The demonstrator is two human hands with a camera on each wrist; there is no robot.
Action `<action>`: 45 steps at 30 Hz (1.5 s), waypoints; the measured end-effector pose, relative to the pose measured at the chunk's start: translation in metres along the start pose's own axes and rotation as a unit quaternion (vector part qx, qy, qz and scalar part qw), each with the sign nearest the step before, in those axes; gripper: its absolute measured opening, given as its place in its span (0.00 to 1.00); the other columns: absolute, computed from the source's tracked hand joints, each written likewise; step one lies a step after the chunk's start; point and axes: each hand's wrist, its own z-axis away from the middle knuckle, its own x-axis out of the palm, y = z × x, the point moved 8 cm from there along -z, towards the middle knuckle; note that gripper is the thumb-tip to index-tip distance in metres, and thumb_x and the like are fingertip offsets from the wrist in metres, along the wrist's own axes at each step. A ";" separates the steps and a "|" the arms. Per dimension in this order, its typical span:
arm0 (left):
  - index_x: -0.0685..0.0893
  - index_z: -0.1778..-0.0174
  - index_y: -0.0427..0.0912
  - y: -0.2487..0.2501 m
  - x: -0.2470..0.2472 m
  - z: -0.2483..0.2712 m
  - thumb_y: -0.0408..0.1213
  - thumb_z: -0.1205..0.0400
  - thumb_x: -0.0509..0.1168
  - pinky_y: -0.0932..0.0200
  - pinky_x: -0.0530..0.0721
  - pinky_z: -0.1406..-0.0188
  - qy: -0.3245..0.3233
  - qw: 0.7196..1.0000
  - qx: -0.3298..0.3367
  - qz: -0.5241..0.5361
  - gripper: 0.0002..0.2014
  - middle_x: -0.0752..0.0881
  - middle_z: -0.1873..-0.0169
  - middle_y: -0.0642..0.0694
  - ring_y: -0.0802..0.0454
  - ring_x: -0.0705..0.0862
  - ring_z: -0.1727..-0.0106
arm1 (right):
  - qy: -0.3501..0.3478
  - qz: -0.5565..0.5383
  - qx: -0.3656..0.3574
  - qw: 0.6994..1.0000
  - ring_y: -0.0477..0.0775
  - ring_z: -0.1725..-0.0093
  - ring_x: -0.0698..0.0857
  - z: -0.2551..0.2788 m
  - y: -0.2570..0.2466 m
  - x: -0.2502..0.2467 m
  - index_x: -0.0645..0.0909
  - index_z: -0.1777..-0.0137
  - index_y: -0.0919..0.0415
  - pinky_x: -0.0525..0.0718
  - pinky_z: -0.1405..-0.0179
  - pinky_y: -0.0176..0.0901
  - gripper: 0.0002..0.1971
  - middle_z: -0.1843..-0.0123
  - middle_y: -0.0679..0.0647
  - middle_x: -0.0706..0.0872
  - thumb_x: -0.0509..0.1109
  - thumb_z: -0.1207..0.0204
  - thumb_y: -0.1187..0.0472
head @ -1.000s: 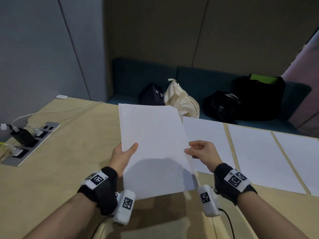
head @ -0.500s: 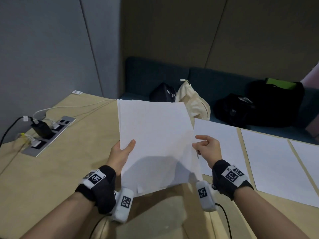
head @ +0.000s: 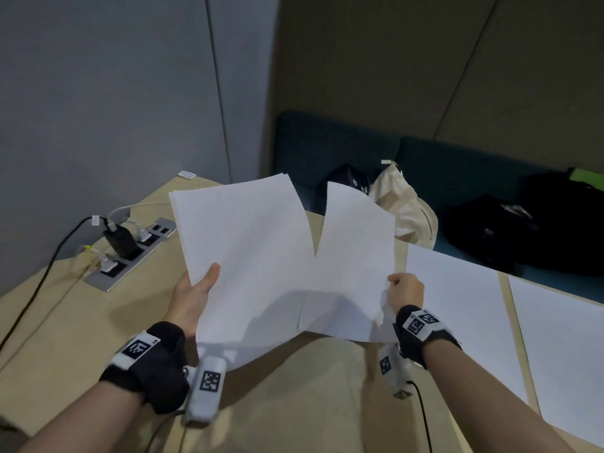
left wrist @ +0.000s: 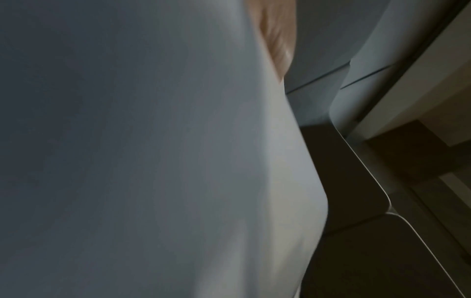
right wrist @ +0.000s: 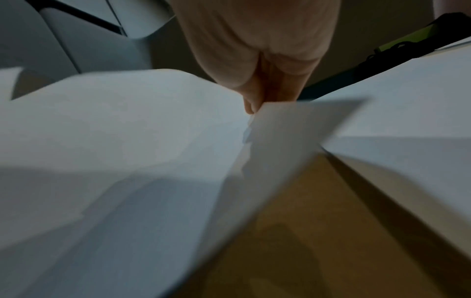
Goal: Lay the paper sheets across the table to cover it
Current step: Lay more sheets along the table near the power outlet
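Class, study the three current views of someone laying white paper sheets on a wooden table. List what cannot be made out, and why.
- Left wrist view: the left hand is nearly all hidden by the white paper stack it holds.
- Head view: the sheet count in that stack; the edges are too fine.
- Right wrist view: motion blur smears the single white sheet pinched by the right hand.
- Head view: the frame edge crops the laid white sheets.
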 end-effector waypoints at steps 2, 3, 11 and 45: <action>0.74 0.28 0.33 0.003 -0.005 -0.004 0.36 0.16 0.61 0.45 0.77 0.36 0.005 1.000 0.001 0.006 0.21 0.81 0.33 0.37 0.39 0.81 0.35 | -0.017 0.019 -0.001 1.000 0.67 0.33 0.80 -0.003 -0.003 0.008 0.81 0.36 0.75 0.76 0.33 0.47 0.16 0.34 0.71 0.82 0.59 0.22 0.74; 0.74 0.28 0.34 0.005 -0.006 -0.006 0.36 0.16 0.61 0.45 0.77 0.37 0.007 1.000 0.004 0.009 0.21 0.81 0.33 0.38 0.39 0.81 0.36 | -0.024 0.030 -0.003 0.999 0.67 0.33 0.80 -0.004 -0.004 0.012 0.80 0.37 0.75 0.76 0.34 0.47 0.16 0.34 0.71 0.82 0.58 0.21 0.74; 0.77 0.31 0.38 0.007 -0.004 -0.010 0.39 0.16 0.61 0.58 0.82 0.58 0.010 1.000 0.015 0.012 0.18 0.84 0.41 0.42 0.47 0.85 0.49 | -0.029 0.084 -0.005 0.996 0.69 0.52 0.85 -0.010 -0.004 0.019 0.83 0.57 0.81 0.81 0.54 0.46 0.11 0.53 0.70 0.87 0.59 0.26 0.77; 0.77 0.30 0.37 -0.011 0.014 -0.008 0.38 0.18 0.63 0.40 0.79 0.37 -0.037 0.998 -0.042 0.041 0.20 0.83 0.34 0.36 0.37 0.83 0.40 | -0.206 0.304 -0.184 0.912 0.54 0.25 0.70 0.043 -0.015 0.066 0.70 0.28 0.45 0.59 0.25 0.62 0.22 0.29 0.49 0.72 0.60 0.23 0.48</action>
